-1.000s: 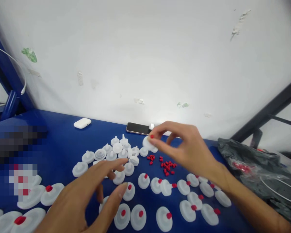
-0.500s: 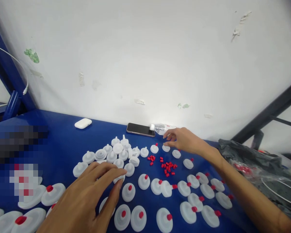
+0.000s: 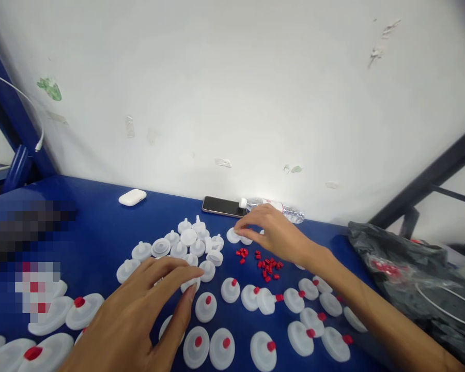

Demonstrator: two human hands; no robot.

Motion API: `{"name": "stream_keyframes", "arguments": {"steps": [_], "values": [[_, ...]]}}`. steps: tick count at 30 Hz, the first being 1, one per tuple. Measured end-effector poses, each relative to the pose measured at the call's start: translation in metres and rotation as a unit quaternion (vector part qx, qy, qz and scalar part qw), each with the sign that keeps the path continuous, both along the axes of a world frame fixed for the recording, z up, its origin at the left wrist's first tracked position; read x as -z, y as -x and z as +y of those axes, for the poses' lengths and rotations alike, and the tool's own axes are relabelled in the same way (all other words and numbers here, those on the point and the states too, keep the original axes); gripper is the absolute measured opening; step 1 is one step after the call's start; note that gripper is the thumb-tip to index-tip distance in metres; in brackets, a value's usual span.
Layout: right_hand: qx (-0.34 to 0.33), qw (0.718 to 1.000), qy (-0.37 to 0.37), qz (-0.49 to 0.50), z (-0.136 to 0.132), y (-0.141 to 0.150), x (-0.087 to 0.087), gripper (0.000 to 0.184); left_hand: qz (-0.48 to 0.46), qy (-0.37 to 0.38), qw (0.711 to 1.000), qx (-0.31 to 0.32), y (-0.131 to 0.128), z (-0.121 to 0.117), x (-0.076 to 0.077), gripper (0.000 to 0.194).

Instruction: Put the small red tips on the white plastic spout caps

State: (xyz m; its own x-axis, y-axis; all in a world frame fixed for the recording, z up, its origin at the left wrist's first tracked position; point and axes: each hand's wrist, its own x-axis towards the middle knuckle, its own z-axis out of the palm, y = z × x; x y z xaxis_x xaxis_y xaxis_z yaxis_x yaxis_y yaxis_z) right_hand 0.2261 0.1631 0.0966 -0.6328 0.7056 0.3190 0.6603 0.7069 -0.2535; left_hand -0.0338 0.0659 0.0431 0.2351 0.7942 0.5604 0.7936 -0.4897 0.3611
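My right hand (image 3: 267, 230) reaches to the back of the blue table, its thumb and fingertips pinching a round white plastic lid with a spout (image 3: 233, 235). Another white lid (image 3: 246, 241) lies just under those fingers, partly hidden. My left hand (image 3: 139, 310) is at the front left, thumb and index finger curled about the rim of a white lid (image 3: 190, 284); the fingers cover part of it. Beyond that hand sits a cluster of white lids (image 3: 188, 237) without red tips. Small red caps (image 3: 269, 267) lie loose in front of my right hand.
White lids with red tips (image 3: 221, 349) are spread over the front and right of the table (image 3: 96, 227). Along the wall lie a phone (image 3: 222, 205), a clear bottle (image 3: 292, 213) and a white case (image 3: 132, 197). A black plastic bag (image 3: 395, 248) rests at the right.
My right hand has moved left and taken hold of a white lid, which is now raised from its earlier spot. My left hand stays almost still.
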Motion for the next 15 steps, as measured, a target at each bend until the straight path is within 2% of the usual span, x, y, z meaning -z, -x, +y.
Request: {"name": "stream_keyframes", "arguments": {"steps": [3, 5, 7, 9, 12, 15], "values": [[-0.004, 0.999, 0.018, 0.042, -0.016, 0.004, -0.017, 0.012, 0.024, -0.013, 0.999, -0.039, 0.000, 0.000, 0.001, 0.053], [-0.050, 0.992, 0.074, 0.089, -0.031, 0.014, -0.024, 0.009, 0.024, -0.012, 0.999, -0.039, 0.000, -0.001, 0.004, 0.065], [-0.103, 0.977, 0.135, 0.128, -0.045, 0.024, -0.028, 0.008, 0.016, -0.003, 1.000, -0.013, 0.000, -0.002, 0.007, 0.059], [-0.132, 0.968, 0.164, 0.137, -0.055, 0.032, -0.032, 0.007, -0.005, -0.003, 1.000, 0.012, 0.000, -0.004, 0.009, 0.045], [-0.101, 0.971, 0.179, 0.124, -0.056, 0.029, -0.039, 0.011, -0.039, -0.029, 0.999, 0.007, 0.000, -0.005, 0.009, 0.038], [-0.020, 0.987, 0.152, 0.046, -0.046, 0.007, -0.038, 0.010, -0.038, -0.048, 0.998, -0.001, 0.001, -0.005, 0.006, 0.041]]}}
